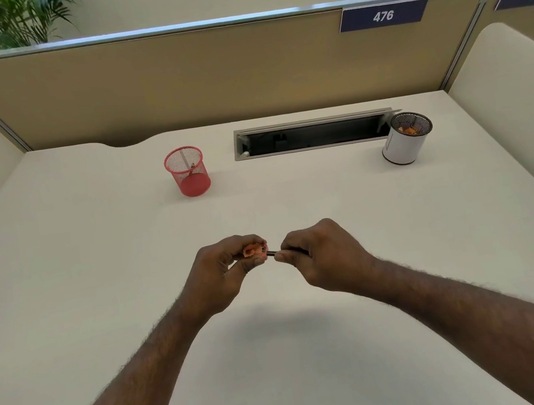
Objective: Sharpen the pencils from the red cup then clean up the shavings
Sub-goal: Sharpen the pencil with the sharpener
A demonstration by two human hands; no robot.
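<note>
Above the middle of the white desk [96, 258], my left hand [224, 272] grips a small orange-pink sharpener [255, 249]. My right hand [320, 256] is closed around a dark pencil [272, 253] whose tip end sits in the sharpener's hole; most of the pencil is hidden in my fist. The red mesh cup [187, 171] stands upright at the back left centre, with one pencil leaning inside it. A black mesh cup wrapped in white paper [406, 138] stands at the back right and holds orange shavings.
A recessed cable tray with its lid open [312, 135] lies in the desk between the two cups. Beige partition walls [175, 82] close off the back and both sides. Plants rise behind the partition.
</note>
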